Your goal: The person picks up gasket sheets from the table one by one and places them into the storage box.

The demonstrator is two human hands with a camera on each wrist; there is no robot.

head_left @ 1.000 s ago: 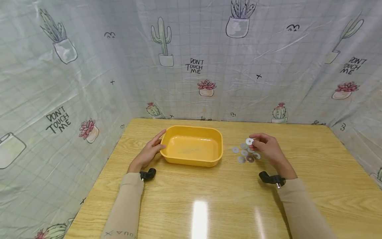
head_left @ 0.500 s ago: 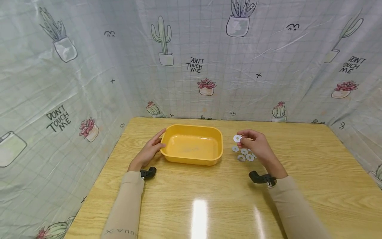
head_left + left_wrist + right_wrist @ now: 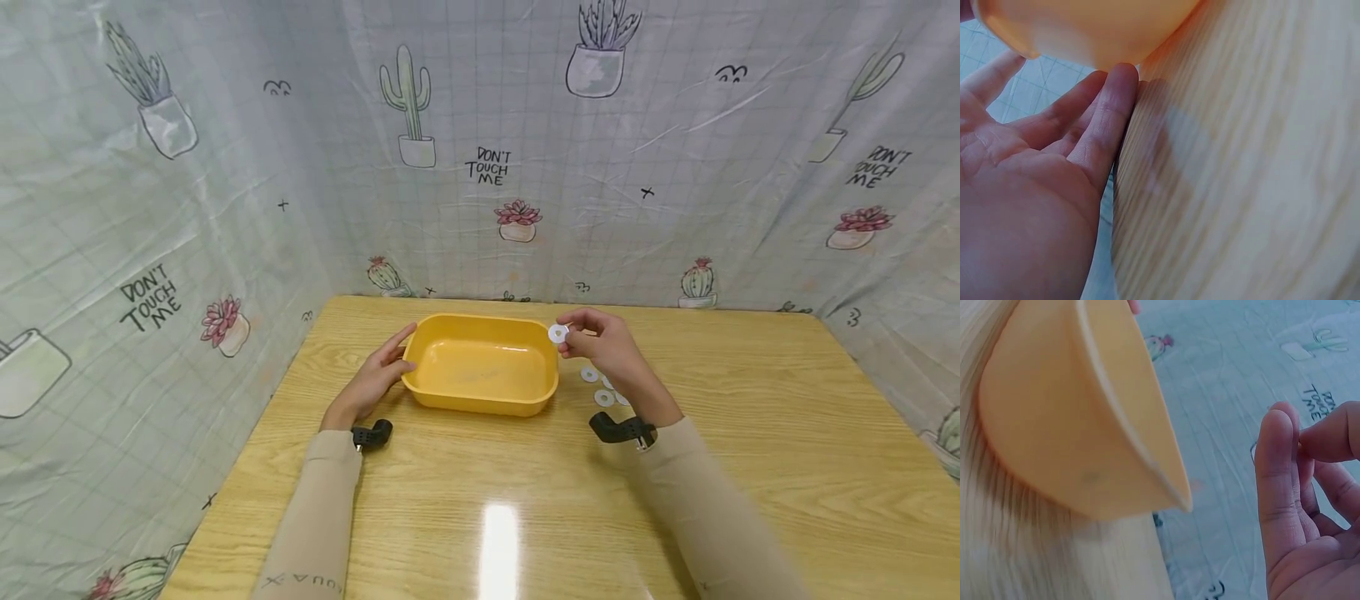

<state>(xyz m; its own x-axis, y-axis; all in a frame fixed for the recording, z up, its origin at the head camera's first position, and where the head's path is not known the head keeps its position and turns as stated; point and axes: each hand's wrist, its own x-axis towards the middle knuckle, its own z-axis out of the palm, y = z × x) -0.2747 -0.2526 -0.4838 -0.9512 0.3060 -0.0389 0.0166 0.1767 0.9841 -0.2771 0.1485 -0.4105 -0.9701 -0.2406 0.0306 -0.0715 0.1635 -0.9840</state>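
Right hand (image 3: pixel 603 350) pinching a flat metal washer (image 3: pixel 557 334) just over the right rim of the yellow tub (image 3: pixel 480 402). Left hand (image 3: pixel 372 379) with fingers straight, resting against the tub's left end. More washers (image 3: pixel 603 397) lying on the tabletop (image 3: pixel 750 433) beside it. Likely slip: thin pinch, washer dropping outside the rim. Readable on the backdrop (image 3: pixel 225 167): "DON'T TOUCH ME".

A yellow tub (image 3: pixel 480 367) sits on a pale, wood-grain table (image 3: pixel 525 500). Silvery-white washers (image 3: pixel 600 387) lie beside it, one washer (image 3: pixel 557 334) raised. Beige sleeves (image 3: pixel 315 517) frame the scene. The grey-white gridded backdrop (image 3: pixel 225 167) carries green cacti, pink succulents and black "DON'T TOUCH ME" lettering.
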